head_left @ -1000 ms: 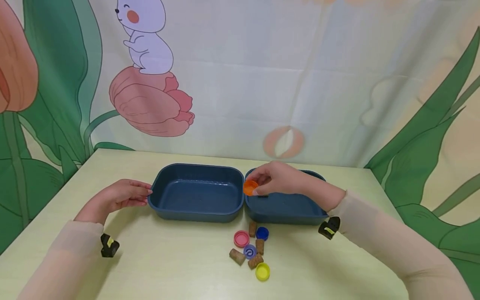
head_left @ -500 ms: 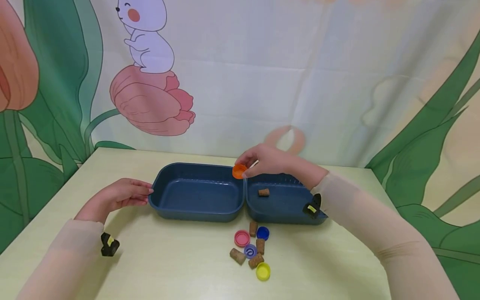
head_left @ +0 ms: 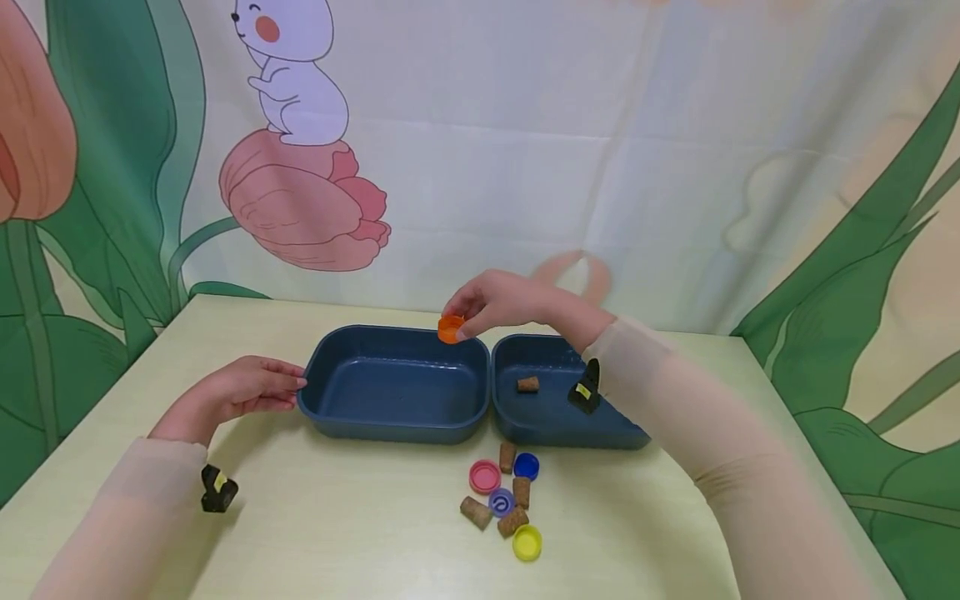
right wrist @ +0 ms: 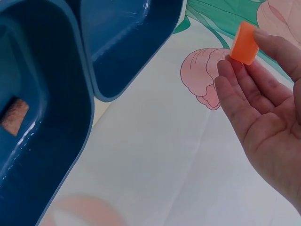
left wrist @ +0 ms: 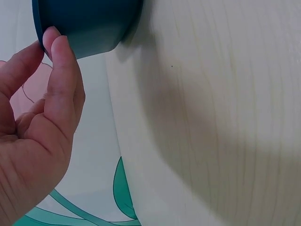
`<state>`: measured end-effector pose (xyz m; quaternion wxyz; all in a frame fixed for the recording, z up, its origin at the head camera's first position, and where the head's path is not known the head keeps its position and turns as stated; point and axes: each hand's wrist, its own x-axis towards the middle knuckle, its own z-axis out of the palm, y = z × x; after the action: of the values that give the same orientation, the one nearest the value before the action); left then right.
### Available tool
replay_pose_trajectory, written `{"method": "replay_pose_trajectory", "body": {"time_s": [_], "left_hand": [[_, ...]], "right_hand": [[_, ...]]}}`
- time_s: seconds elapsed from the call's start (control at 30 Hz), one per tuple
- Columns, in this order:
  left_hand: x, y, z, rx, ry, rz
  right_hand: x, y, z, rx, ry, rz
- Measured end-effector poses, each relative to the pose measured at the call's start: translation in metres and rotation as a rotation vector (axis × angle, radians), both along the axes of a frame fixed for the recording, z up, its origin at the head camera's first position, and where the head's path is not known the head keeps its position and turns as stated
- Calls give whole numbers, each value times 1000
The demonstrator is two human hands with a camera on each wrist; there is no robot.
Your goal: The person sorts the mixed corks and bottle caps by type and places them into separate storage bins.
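My right hand (head_left: 504, 301) pinches an orange bottle cap (head_left: 449, 330) between thumb and fingertips, above the back right rim of the left blue tray (head_left: 393, 436). In the right wrist view the cap (right wrist: 244, 43) is tilted on edge. At the left end of that tray, my left hand (head_left: 243, 389) holds the rim, thumb and fingertips on either side; the left wrist view shows those fingers (left wrist: 61, 82) at the tray wall (left wrist: 94, 33). To the right stands a second blue tray (head_left: 562, 433) with one cork (head_left: 528, 384) in it, partly hidden by my right forearm.
In front of the trays lies a loose group: several corks (head_left: 475, 512), a pink cap (head_left: 484, 477), a dark blue cap (head_left: 527, 467), a purple cap (head_left: 502, 502) and a yellow cap (head_left: 527, 542). A printed curtain (head_left: 480, 167) hangs behind the pale table (head_left: 337, 525).
Gripping the orange cap, my right hand has risen from over the right tray and moved left to the left tray's back rim. The cork in the right tray is now uncovered. My left hand stays put.
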<state>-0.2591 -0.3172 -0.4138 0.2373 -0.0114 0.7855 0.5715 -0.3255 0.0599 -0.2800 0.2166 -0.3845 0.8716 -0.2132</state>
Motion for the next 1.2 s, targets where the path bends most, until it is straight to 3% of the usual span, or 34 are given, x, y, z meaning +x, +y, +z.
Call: {"method": "replay_pose_trajectory", "body": {"time_s": [0.2, 0.67, 1.2], "left_hand": [[-1, 1, 1, -9, -15, 12], [1, 1, 2, -7, -10, 19], [-1, 1, -1, -3, -14, 33]], "right_hand": [[-7, -12, 1, -8, 12, 26], [-20, -42, -6, -7, 2, -16], [-35, -81, -41, 54, -9, -66]]}}
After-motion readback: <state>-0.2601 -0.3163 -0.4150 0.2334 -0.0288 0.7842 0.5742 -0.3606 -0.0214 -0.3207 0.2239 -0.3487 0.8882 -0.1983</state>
